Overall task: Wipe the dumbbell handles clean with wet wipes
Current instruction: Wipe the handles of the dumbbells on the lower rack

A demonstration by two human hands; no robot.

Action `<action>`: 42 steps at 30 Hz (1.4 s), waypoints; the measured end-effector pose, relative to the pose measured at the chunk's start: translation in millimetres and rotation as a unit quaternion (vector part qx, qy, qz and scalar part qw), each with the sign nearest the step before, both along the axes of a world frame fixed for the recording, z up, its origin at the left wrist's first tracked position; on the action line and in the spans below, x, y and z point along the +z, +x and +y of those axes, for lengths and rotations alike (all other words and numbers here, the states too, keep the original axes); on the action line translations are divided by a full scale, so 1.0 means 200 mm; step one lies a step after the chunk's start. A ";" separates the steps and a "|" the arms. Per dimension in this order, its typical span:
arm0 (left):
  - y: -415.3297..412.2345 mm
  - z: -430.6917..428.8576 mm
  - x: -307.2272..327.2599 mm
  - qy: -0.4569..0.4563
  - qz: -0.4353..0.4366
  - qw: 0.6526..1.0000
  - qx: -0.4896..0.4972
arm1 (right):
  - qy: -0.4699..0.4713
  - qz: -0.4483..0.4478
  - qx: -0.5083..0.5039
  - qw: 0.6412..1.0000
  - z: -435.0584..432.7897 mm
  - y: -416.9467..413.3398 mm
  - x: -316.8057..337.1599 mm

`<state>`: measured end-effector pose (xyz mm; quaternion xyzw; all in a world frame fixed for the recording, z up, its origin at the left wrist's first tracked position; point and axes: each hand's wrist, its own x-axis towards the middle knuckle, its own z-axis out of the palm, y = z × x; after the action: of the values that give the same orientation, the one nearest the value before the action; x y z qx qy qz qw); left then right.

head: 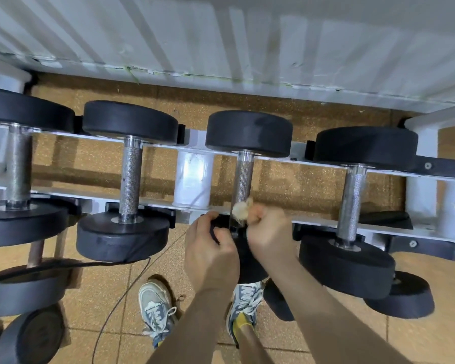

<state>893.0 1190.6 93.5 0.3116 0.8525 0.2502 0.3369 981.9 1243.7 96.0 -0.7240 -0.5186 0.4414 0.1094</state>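
While the left hand (pixel 210 248) curls its fingers over the near head of the third dumbbell (pixel 248 134) from the left on the rack (pixel 193 177), the right hand (pixel 269 237) pinches a crumpled wipe (pixel 241 210) against the near end of its knurled handle (pixel 244 177). Other dumbbells (pixel 130 174) lie alongside.

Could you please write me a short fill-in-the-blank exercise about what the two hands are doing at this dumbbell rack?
1. The right hand holds a crumpled ____ against a dumbbell's handle.
2. The left hand grips that dumbbell's near black ____.
3. The rack under the dumbbells is painted ____.
Missing words: wipe; head; white.
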 end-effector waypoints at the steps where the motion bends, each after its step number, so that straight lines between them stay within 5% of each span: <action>1: 0.00 0.00 0.00 0.001 -0.002 1.000 0.001 | -0.020 -0.009 0.009 1.000 -0.03 0.02 0.00; 4: 0.01 0.00 0.00 -0.004 -0.001 1.000 0.004 | -0.068 0.074 -0.139 0.985 0.06 0.03 0.03; 7: 0.01 0.00 -0.01 -0.007 -0.004 1.000 0.006 | 0.004 0.187 -0.337 0.923 0.28 -0.02 0.05; 10: 0.02 0.00 -0.02 0.000 0.001 1.000 0.009 | 0.063 0.170 -0.391 0.903 0.33 -0.11 0.03; 15: 0.01 -0.01 -0.03 0.032 0.018 0.999 0.000 | -0.013 0.061 -0.164 0.984 0.00 0.01 0.00; 17: 0.01 -0.01 -0.03 0.025 0.019 1.000 -0.004 | -0.053 -0.002 -0.034 0.998 -0.04 0.07 0.03; 19: 0.01 -0.02 -0.03 0.029 0.028 0.999 -0.016 | 0.010 -0.049 0.039 0.998 0.01 0.07 0.08; 24: 0.01 -0.01 -0.04 0.031 0.034 0.999 -0.018 | 0.332 -0.162 0.187 0.910 0.28 0.01 0.07; 26: 0.01 -0.01 -0.03 0.035 0.036 0.999 -0.015 | 0.364 -0.192 0.279 0.868 0.27 0.06 -0.01; 32: 0.01 -0.01 -0.03 0.051 0.030 0.998 -0.008 | 0.275 -0.051 0.425 0.861 0.13 0.13 0.00; 37: 0.02 -0.01 -0.02 0.052 0.042 0.998 -0.008 | 0.292 -0.176 0.352 0.872 0.28 0.07 0.05; 42: 0.02 0.01 0.00 0.036 0.036 0.999 -0.011 | 0.214 -0.013 0.447 0.869 0.11 0.11 0.01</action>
<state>896.7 1191.9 93.3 0.3419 0.8509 0.2656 0.2974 1003.2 1265.8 97.2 -0.3797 -0.8699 0.3116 0.0460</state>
